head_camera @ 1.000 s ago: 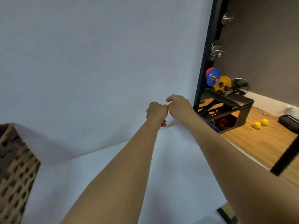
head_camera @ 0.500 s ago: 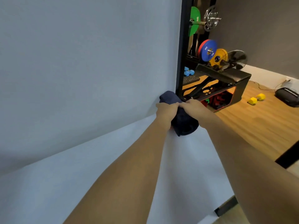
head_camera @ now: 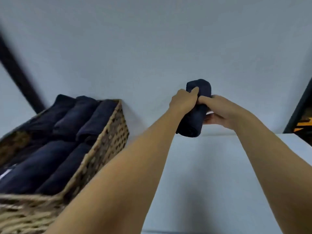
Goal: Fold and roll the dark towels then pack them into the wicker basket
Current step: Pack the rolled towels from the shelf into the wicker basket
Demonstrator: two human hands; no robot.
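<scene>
Since half a second ago: view is swinging left, bringing the wicker basket (head_camera: pixel 108 132) into frame and pushing the weight rack out to a sliver at right. The rolled towel (head_camera: pixel 194 119), bunched before, is now showing as a compact cylinder.

Both hands are holding it in the air above the white desk (head_camera: pixel 219 166), in front of the pale backdrop. Left hand (head_camera: pixel 183 103) is gripping from the left, its fingers (head_camera: pixel 194 91) curling over the top. Right hand (head_camera: pixel 219 110) is wrapping it from the right, fingers (head_camera: pixel 211 119) cupping underneath.

Long axis is pointing away from the person, far end a little higher, near end showing the spiral.

Basket is sitting well apart to the left, so the left hand is nearer it. Packed towels (head_camera: pixel 67 119) are lying in two rows, angled much like the held roll.

Judgement: the carry is going leftward and down over the near right rim; little turning seems needed. Free room is probably at the basket's left side, but that part is blurred and cannot be told.
</scene>
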